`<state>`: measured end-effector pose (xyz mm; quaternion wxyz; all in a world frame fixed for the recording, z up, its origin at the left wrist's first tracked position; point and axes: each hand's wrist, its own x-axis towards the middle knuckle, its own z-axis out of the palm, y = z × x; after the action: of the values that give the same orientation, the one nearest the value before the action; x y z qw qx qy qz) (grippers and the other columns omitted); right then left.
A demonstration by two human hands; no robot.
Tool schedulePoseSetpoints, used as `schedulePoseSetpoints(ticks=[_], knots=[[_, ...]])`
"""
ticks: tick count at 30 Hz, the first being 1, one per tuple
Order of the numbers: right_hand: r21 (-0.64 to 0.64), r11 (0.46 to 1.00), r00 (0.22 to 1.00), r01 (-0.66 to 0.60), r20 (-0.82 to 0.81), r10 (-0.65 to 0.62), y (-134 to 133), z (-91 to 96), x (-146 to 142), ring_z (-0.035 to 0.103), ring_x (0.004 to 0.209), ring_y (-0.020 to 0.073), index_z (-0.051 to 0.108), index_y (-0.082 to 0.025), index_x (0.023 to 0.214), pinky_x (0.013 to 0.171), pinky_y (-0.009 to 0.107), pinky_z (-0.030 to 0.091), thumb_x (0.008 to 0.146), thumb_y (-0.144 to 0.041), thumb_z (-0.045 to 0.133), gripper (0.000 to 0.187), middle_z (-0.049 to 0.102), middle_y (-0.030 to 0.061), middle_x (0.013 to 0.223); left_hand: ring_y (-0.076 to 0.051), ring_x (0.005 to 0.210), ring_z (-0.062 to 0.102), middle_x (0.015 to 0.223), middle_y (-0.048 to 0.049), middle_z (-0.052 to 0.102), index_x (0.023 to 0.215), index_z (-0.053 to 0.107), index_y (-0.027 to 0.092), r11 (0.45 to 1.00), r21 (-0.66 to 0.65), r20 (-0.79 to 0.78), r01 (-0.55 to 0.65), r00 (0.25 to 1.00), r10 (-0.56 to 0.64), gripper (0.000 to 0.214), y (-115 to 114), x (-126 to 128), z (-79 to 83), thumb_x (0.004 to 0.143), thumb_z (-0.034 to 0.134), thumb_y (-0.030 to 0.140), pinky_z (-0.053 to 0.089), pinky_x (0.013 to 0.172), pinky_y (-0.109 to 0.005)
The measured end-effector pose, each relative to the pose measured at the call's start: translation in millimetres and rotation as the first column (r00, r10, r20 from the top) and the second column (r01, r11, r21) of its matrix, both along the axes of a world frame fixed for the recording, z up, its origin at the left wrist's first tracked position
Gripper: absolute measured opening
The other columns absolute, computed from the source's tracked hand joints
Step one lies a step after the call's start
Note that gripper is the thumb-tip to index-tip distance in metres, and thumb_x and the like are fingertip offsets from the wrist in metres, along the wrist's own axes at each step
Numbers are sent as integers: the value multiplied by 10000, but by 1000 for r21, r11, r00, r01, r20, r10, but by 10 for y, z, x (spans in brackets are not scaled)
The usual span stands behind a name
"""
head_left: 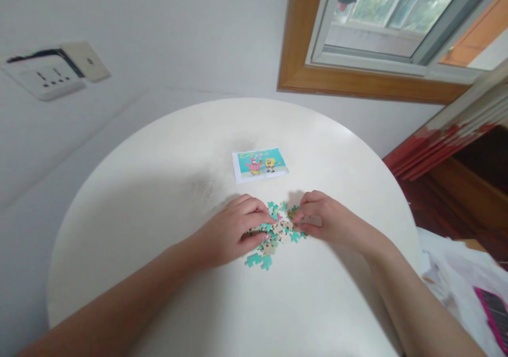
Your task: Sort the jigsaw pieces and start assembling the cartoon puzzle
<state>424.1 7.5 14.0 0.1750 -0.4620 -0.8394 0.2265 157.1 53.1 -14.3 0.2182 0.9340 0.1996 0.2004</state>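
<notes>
A small heap of jigsaw puzzle pieces (pixel 283 235), some turquoise and some showing a beige side, lies near the middle of the white round table (pixel 159 156). My left hand (pixel 242 227) rests at the heap's left side, thumb and forefinger apart over the pieces. On the right, my right hand (pixel 321 214) has its fingertips together at a green-and-yellow puzzle piece (pixel 292 212) on the heap's edge. Behind the heap lies a picture card (pixel 260 164) with a pink starfish and a yellow square cartoon figure. Parts of the heap are hidden under my fingers.
A white wall stands behind the table, with a socket (pixel 50 76) at the left and a wood-framed window (pixel 317 79) at the right. Beside the table's right edge are a red-and-white curtain (pixel 432 145) and a white plastic-looking heap (pixel 452 272).
</notes>
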Motion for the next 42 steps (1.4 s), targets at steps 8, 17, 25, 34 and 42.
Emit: schedulePoseSetpoints(ticks=[8, 17, 25, 34, 42], knots=[[-55, 998, 998, -43, -55, 40, 22, 17, 27, 591, 804, 162, 761, -190, 843, 750, 294, 477, 935, -187, 596, 188, 647, 52, 841, -225, 1062, 549, 1128, -65, 619, 1202, 660, 242, 1000, -11, -6, 7, 1000, -7, 278, 0, -5, 13, 928, 615, 247, 423, 951, -370], [-332, 929, 898, 163, -341, -279, 47, 40, -14, 594, 782, 161, 756, -190, 844, 718, 300, 484, 900, -365, 605, 238, 633, 37, 850, -229, 1060, 562, 1123, -69, 630, 1188, 672, 249, 1000, -10, -10, -4, 1000, 4, 264, -20, 7, 50, 932, 609, 258, 425, 954, -384], [-572, 814, 696, 97, -546, -466, 30, 44, -115, 575, 759, 142, 722, -186, 799, 782, 314, 476, 787, -496, 735, 311, 664, 1, 794, -211, 1029, 585, 1075, -58, 651, 1129, 695, 241, 999, -49, 13, 15, 1000, -15, 210, -26, 30, 62, 949, 596, 282, 430, 932, -347], [-524, 848, 753, 78, -526, -395, 23, 31, -162, 546, 726, 131, 724, -176, 804, 673, 279, 448, 830, -487, 697, 313, 609, 9, 808, -201, 1003, 582, 1062, -67, 639, 1151, 660, 207, 992, -101, 127, -77, 988, 90, 234, -18, 47, 95, 974, 514, 252, 461, 892, -340], [-347, 938, 859, -4, -481, -175, -20, -43, -273, 522, 702, 116, 746, -197, 857, 626, 273, 420, 896, -310, 640, 161, 575, 16, 833, -190, 927, 566, 943, -45, 636, 948, 656, 190, 992, -80, 143, -99, 984, 110, 181, -62, 102, 114, 987, 509, 288, 443, 861, -333]])
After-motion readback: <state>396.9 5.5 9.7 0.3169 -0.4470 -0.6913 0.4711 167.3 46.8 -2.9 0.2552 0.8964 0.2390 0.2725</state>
